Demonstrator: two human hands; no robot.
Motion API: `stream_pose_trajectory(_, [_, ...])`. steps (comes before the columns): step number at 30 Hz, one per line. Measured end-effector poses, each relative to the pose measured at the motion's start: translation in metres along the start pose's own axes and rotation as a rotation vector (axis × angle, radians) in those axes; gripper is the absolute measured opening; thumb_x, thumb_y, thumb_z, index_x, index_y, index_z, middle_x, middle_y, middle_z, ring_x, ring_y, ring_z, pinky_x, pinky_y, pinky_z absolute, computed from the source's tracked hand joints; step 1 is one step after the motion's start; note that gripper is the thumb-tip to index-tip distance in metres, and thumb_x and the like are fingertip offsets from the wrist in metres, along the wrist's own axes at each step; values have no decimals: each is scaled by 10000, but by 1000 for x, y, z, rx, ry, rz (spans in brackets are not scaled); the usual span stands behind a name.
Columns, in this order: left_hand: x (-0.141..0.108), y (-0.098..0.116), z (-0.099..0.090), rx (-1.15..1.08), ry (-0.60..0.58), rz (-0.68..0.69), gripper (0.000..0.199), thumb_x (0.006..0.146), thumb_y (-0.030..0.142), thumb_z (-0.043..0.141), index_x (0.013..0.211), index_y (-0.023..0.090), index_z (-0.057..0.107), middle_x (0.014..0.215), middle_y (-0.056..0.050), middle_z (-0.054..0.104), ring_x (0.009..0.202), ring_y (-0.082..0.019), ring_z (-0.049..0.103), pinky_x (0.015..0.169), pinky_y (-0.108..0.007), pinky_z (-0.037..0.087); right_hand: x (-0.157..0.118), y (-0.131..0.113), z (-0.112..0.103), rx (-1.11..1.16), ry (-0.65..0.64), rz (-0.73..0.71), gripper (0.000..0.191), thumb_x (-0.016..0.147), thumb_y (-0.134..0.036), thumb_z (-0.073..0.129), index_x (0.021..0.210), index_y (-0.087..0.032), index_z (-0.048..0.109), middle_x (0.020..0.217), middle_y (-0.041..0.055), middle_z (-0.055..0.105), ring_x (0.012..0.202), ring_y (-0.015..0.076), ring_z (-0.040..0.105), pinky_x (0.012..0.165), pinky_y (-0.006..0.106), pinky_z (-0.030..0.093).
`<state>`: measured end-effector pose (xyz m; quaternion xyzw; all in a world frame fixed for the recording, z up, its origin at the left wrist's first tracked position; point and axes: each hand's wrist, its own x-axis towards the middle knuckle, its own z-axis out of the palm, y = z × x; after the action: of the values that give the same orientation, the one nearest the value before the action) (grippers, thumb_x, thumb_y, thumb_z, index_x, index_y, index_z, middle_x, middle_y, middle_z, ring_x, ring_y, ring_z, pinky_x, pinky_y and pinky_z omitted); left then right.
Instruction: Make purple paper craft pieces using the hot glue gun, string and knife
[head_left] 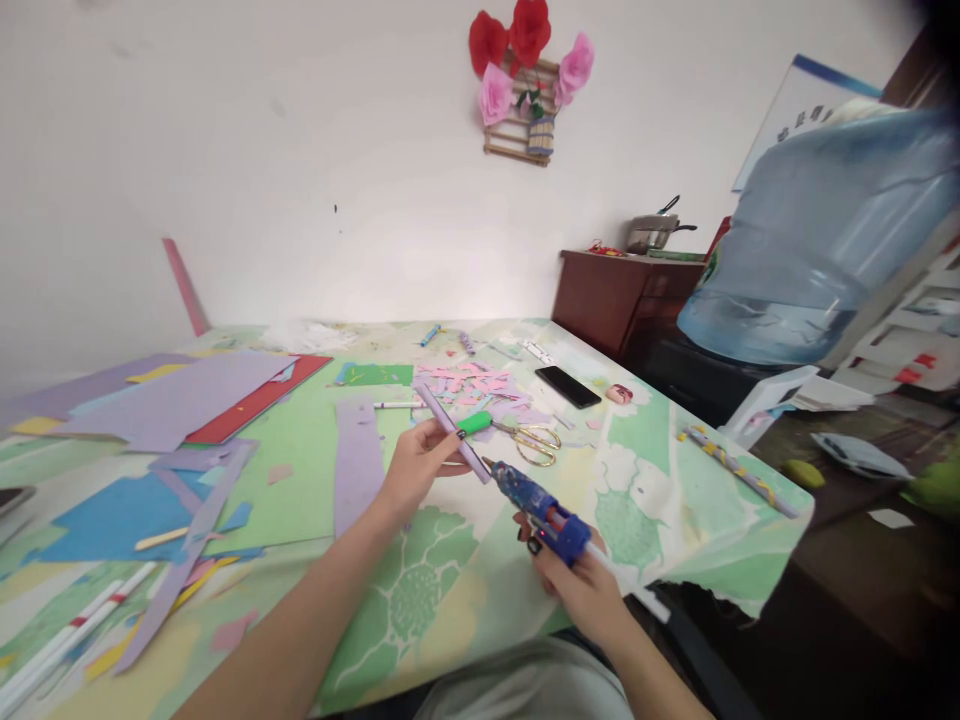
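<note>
My left hand (420,458) is closed on a narrow purple paper strip (454,434), which slants down toward the right. My right hand (574,580) grips a blue hot glue gun (544,515) with a white glue stick (637,590) poking out of its back. The gun's nozzle is at the lower end of the strip; whether they touch I cannot tell. Just beyond the strip lie a green-handled tool (475,423) and gold-handled scissors (536,443). Pink and purple paper scraps (472,383) are scattered behind them.
Purple sheets (180,395), a red sheet (259,400) and blue paper (112,515) cover the table's left side. A black phone (568,386) lies at the right, and a decorated stick (739,468) near the right edge. Beyond stands a large water bottle (810,240).
</note>
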<state>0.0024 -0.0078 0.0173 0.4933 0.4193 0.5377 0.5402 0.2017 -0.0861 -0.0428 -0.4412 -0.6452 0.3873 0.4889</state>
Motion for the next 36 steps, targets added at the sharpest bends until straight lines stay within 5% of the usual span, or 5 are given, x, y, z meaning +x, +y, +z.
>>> stream_pose_trajectory(5, [-2, 1, 1, 39, -22, 16, 332, 690, 389, 700, 872, 124, 617, 737, -57, 696, 697, -216, 685, 703, -383, 579, 5, -21, 4, -237, -7, -119, 165, 797, -240, 492, 891, -156, 597, 749, 34, 598, 657, 149, 526, 580, 243, 404])
stream_pose_trajectory(16, [-4, 2, 2, 48, -34, 21, 321, 685, 393, 700, 842, 124, 624, 705, -49, 680, 661, -198, 670, 664, -364, 585, 7, -30, 9, -321, 15, -165, 90, 779, -207, 463, 690, -194, 465, 624, -15, 476, 573, 122, 449, 529, 215, 361])
stream_pose_trajectory(36, [-2, -1, 1, 55, -42, 54, 326, 680, 389, 703, 848, 118, 638, 713, -58, 687, 660, -209, 675, 656, -375, 585, 5, -15, 12, -300, 14, -81, 60, 741, -190, 500, 756, -173, 555, 644, -10, 545, 581, 123, 494, 535, 206, 384])
